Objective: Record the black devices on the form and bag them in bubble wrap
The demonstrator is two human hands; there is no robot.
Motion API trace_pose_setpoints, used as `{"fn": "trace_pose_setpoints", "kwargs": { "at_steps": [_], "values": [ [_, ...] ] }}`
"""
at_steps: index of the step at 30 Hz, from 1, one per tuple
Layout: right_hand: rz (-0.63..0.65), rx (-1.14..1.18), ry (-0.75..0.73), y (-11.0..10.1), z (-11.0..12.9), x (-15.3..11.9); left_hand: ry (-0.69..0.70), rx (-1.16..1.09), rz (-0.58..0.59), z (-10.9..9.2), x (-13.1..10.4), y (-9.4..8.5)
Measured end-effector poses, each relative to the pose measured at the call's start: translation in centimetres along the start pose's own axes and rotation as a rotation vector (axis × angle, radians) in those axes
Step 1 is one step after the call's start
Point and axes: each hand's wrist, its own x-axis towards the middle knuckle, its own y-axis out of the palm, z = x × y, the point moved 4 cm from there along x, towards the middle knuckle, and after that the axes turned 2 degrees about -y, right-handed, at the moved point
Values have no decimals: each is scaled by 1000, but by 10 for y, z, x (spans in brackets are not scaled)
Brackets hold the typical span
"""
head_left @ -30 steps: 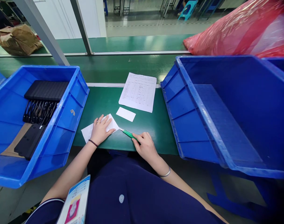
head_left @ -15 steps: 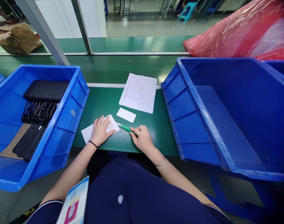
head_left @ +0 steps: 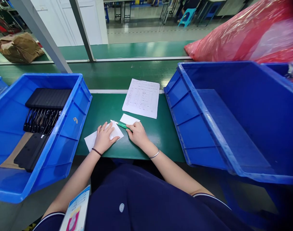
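Observation:
A folded white paper [head_left: 116, 131] lies at the near part of the green table [head_left: 146, 141]. My left hand [head_left: 104, 138] rests on it with fingers spread, pressing it flat. My right hand [head_left: 137, 134] is closed round a green-handled knife [head_left: 122, 125], whose pale blade reaches the paper's upper edge. Just beyond the knife sits a small white paper slip [head_left: 129, 119], partly behind my right hand's fingertips. Farther back lies a printed sheet [head_left: 141, 98] with a table on it.
On the left, a blue bin [head_left: 81, 109] holds black devices [head_left: 48, 98] and cables [head_left: 41, 120]. A large blue bin [head_left: 192, 128] stands at the right, with a red plastic bag [head_left: 245, 35] behind it. A grey post [head_left: 42, 35] rises at the back left.
My right hand has moved left and slightly away from me with the knife, bringing the blade along the paper's upper edge. My left hand stays on the paper. The view has shifted slightly.

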Motion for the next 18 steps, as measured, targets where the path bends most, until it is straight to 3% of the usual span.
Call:
{"fn": "trace_pose_setpoints", "kwargs": {
  "at_steps": [8,14,18],
  "values": [
    [44,-68,16,7,10,24,10,-5,-8,-1,-1,-1],
    [1,-159,65,-1,13,39,-13,-8,-27,-1,-2,-2],
    [-23,-146,-111,-7,31,26,-12,-7,-27,-1,-2,-2]
  ]
}}
